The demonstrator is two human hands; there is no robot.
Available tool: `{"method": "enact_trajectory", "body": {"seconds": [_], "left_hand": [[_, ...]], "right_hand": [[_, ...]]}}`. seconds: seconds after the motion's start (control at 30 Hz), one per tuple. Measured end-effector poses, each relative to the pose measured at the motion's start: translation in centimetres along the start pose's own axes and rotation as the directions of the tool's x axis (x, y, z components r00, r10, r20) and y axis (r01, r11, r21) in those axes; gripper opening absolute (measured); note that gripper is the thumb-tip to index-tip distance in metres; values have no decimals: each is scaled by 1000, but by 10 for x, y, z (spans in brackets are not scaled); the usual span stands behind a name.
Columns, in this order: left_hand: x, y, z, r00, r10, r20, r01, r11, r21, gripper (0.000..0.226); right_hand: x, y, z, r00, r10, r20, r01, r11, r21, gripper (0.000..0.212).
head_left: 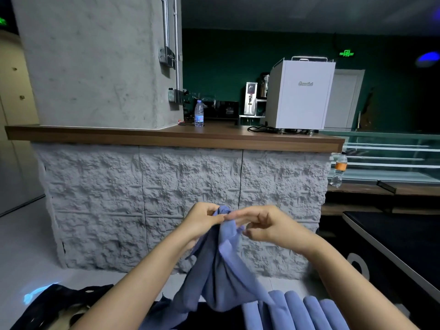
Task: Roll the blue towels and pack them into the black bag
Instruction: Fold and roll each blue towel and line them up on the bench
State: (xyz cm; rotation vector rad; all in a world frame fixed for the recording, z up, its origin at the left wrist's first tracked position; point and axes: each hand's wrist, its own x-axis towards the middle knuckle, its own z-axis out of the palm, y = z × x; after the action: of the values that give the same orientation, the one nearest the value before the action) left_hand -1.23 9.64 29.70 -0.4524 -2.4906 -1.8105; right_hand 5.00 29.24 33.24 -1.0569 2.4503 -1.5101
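Note:
A blue towel (219,270) hangs in the air in front of me, held up by its top edge. My left hand (202,221) grips the bunched top of the cloth. My right hand (266,226) pinches the same edge beside it, fingertips close to the left hand's. Below, at the bottom right, several rolled blue towels (297,310) lie side by side. The black bag (59,306) lies crumpled at the bottom left, partly hidden by my left forearm.
A stone-faced counter (166,136) with a wooden top stands straight ahead, carrying a water bottle (199,113) and a white machine (300,94). A dark table edge (381,246) runs along the right. Another bottle (339,169) stands on a lower shelf.

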Motion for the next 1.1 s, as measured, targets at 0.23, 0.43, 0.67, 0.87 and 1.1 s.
{"method": "enact_trajectory", "body": {"seconds": [0.23, 0.43, 0.67, 0.87, 1.1], "left_hand": [[-8, 19, -1, 996, 48, 76, -45, 998, -39, 5], [-11, 28, -3, 988, 77, 135, -70, 996, -57, 20], [-16, -3, -14, 981, -49, 189, 59, 997, -48, 16], [-22, -29, -49, 976, -180, 121, 182, 983, -2, 11], [-5, -3, -52, 974, -216, 70, 200, 672, -713, 38]], "right_hand": [[22, -8, -1, 953, -184, -243, 38, 863, -504, 10], [34, 0, -12, 980, -8, -198, -44, 966, -256, 21], [27, 18, -19, 943, -54, -328, -33, 967, -254, 18], [7, 39, -50, 872, -15, -489, -74, 984, -161, 22], [-3, 57, -59, 824, 58, -563, -121, 990, -74, 19]]}}
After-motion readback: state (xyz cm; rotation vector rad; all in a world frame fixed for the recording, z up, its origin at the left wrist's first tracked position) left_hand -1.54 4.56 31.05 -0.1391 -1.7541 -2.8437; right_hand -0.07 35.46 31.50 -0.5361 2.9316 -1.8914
